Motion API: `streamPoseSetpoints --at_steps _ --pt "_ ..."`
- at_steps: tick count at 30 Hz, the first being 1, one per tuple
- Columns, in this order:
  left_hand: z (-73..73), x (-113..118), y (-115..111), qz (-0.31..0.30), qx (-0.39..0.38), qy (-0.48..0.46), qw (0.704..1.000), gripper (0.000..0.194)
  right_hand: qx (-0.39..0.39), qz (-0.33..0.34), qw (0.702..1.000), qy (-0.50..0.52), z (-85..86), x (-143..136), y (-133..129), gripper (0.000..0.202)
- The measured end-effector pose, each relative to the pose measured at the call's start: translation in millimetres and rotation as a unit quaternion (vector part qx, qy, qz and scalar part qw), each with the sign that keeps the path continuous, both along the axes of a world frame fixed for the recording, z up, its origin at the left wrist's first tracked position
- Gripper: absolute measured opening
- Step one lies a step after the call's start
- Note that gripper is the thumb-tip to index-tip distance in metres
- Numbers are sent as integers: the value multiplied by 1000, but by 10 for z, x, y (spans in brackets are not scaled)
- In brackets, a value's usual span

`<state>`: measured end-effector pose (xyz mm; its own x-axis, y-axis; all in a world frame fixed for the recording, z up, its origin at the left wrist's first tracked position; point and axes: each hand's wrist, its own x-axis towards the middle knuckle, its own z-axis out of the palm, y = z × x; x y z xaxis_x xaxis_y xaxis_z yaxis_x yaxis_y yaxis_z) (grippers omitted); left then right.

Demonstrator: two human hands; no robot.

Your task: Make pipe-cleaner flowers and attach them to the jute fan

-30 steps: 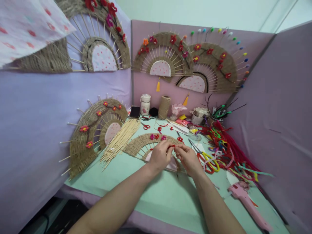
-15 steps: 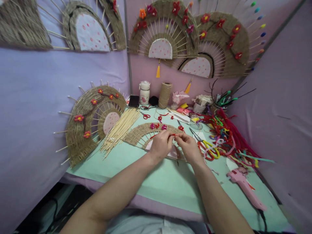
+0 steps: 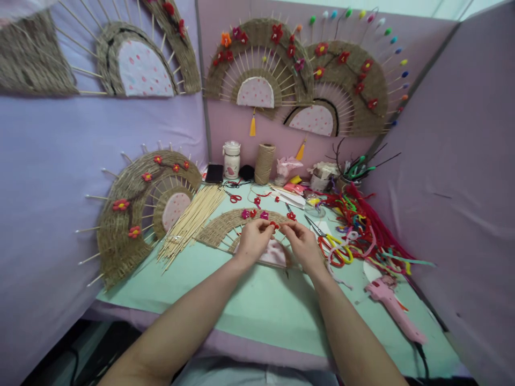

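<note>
My left hand (image 3: pixel 253 244) pinches a small red pipe cleaner (image 3: pixel 274 225), bent into a curl, between thumb and fingertips. On its other side, my right hand (image 3: pixel 304 247) is closed in a pinch at what looks like the same pipe cleaner's end; the fingers partly cover it. Both hands are above a twine-woven fan (image 3: pixel 219 228) that lies flat on the table, with thin sticks as ribs and a pale half-round centre (image 3: pixel 276 254). Red and magenta flowers (image 3: pixel 264 215) sit along the fan's upper band.
Bamboo sticks (image 3: pixel 193 220) lie left, beside a finished fan (image 3: pixel 116 236) leaning on the wall. To the right are yellow-handled scissors (image 3: pixel 340 249), tangled pipe cleaners (image 3: pixel 362 214) and a pink glue gun (image 3: pixel 396 308). A twine spool (image 3: pixel 264 164) and white bottle (image 3: pixel 232 160) stand behind.
The view has tilted up slightly and shifted to the right. My hands have moved a little apart, and more of the curled red pipe cleaner shows between them.
</note>
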<state>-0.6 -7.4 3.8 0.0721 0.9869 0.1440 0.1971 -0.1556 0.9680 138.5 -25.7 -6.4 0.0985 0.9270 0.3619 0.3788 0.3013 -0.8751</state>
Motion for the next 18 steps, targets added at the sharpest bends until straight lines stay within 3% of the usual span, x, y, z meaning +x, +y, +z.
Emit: streamPoseSetpoints --at_steps 2,10,18 --pt "-12 5 17 -1 -15 -36 999 17 -17 0 999 29 10 -2 0 28" --pt "-1 48 -32 -8 -18 -69 997 14 -2 -43 999 -31 35 -24 -34 24" --pt "-19 87 -14 -33 -67 -176 982 11 -46 13 994 97 27 -55 11 31"
